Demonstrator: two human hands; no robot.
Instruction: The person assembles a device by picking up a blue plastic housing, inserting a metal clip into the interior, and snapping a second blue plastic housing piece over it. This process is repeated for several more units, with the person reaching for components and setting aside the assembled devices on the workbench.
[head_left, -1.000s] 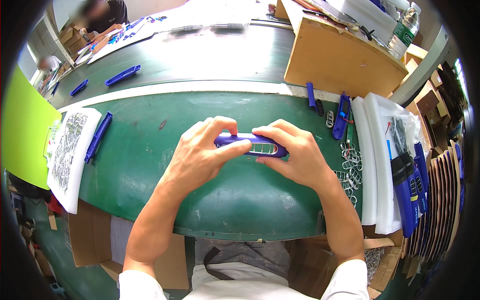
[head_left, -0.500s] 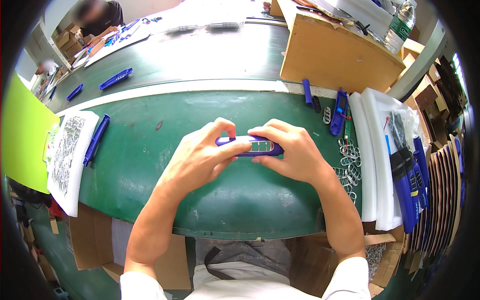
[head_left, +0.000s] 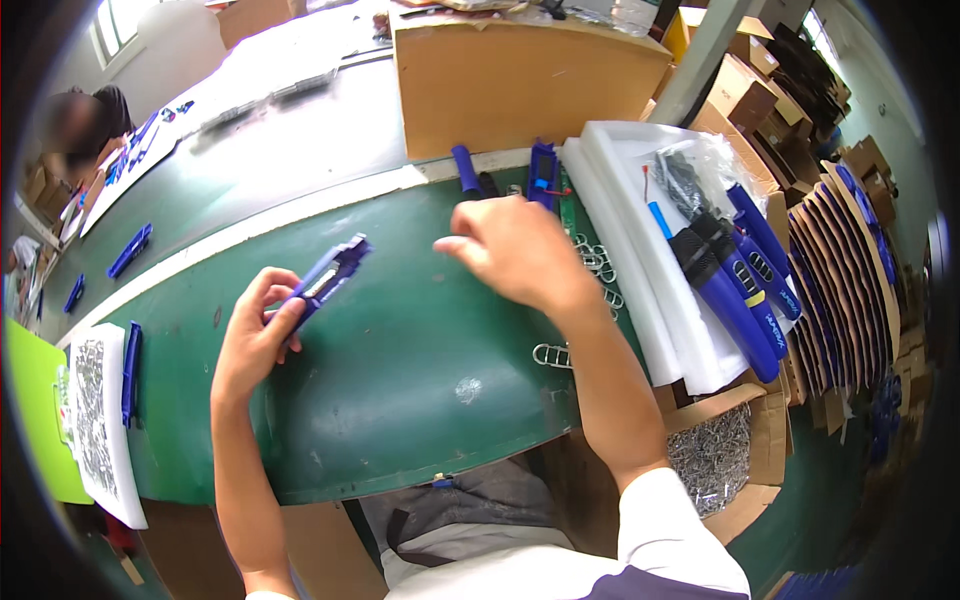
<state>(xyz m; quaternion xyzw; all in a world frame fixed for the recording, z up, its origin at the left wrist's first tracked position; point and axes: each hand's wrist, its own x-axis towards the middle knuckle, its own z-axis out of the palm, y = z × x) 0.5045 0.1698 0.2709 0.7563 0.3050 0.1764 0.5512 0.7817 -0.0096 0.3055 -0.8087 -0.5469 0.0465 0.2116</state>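
My left hand (head_left: pixel 255 330) grips a blue plastic housing (head_left: pixel 322 285) between thumb and fingers, tilted up above the left part of the green table. Its hollow inner side, with a pale strip in it, faces toward the right. My right hand (head_left: pixel 520 250) is over the far right of the table, thumb stretched away from the bent fingers and nothing visible between them; some fingertips are hidden. Just beyond it are a blue tube-like part (head_left: pixel 466 170), a small black part (head_left: pixel 488 184) and another blue housing (head_left: pixel 542 175). Silver oval wire frames (head_left: pixel 597 262) lie beside and under my right forearm.
White foam (head_left: pixel 625 300) edges the right side, bearing blue-and-black assembled tools (head_left: pixel 725 285). Left is a foam tray of small metal parts (head_left: pixel 95 420) beside a long blue part (head_left: pixel 131 375). A wooden box (head_left: pixel 520 90) stands at the back. A co-worker (head_left: pixel 85 130) sits far left.
My right hand has let go of the blue housing and moved to the far right parts. My left hand has carried the housing leftward and turned it. The view has swung to the right.
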